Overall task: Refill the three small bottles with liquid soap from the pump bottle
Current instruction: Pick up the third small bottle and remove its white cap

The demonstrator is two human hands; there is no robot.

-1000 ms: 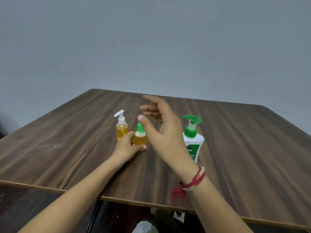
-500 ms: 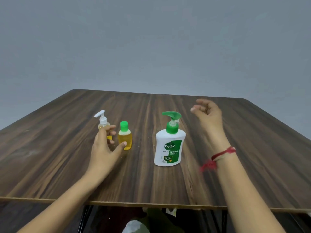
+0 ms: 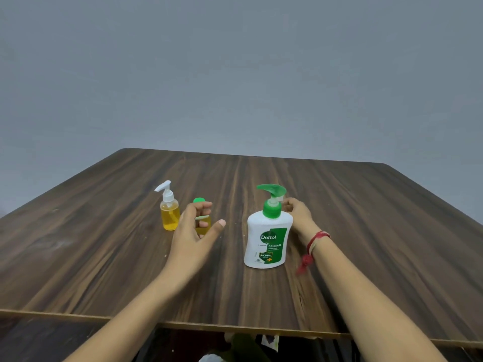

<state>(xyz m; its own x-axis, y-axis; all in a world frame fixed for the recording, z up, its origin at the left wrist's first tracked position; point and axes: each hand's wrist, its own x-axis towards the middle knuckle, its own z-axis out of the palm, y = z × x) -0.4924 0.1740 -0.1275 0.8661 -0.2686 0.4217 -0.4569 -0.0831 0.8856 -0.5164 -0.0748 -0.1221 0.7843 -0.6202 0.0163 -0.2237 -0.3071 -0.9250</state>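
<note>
A plain grey wall fills the upper half of the view, and below it a dark wood-grain table spreads out, its pale near edge running across the bottom. Near the middle of the tabletop stands the white pump bottle, upright, with a green label reading Dettol and a green pump head whose spout points toward 9 o'clock. The right hand sits just behind and at 3 o'clock of that bottle's neck, fingers curled inward close to the green collar; whether they touch the collar or grip anything I cannot tell, since the bottle hides part of them. A red thread band circles the right wrist, a red tassel hanging from it. At about 9 o'clock of the pump bottle, well apart from it, the left hand is raised over the table with thumb spread out to the right and fingers loosely bent, closed on nothing that can be seen. Directly behind it stands a small bottle with a green cap, yellow liquid showing between the fingers; contact cannot be judged. Just at 9 o'clock of that, a small clear spray bottle with a white nozzle stands upright, holding yellow liquid to near its shoulder
</note>
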